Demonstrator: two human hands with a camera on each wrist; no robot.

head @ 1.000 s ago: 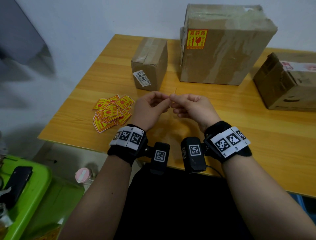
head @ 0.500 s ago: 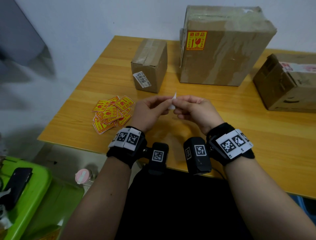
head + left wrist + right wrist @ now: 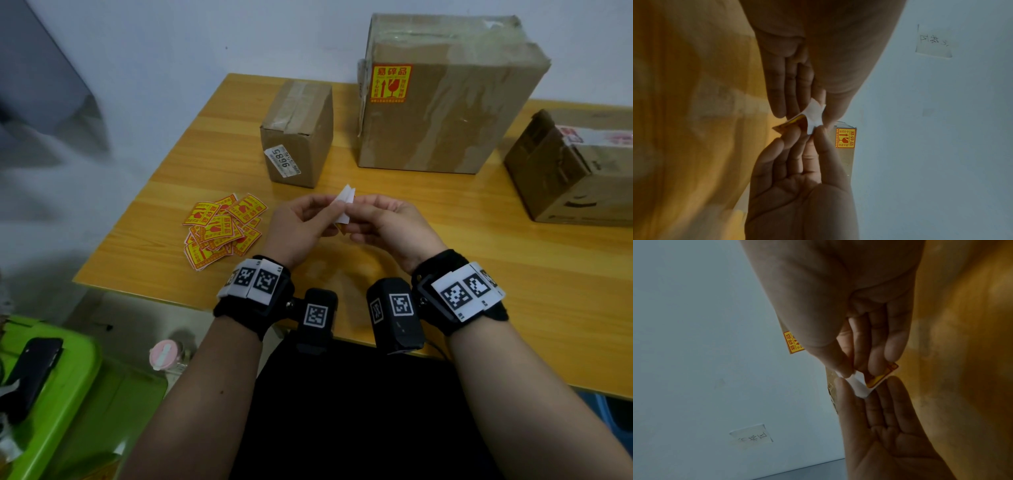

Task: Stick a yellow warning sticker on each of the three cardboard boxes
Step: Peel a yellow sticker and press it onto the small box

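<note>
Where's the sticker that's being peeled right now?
In the head view the sticker is pinched between the left hand and right hand, above the table's near edge, right of the sticker pile.

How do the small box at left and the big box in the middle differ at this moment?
The big box is much taller and wider than the small box. The big box carries a yellow warning sticker on its front; the small box has none in view, only a white label reading 9685. Both are brown taped cardboard, standing on the wooden table.
</note>
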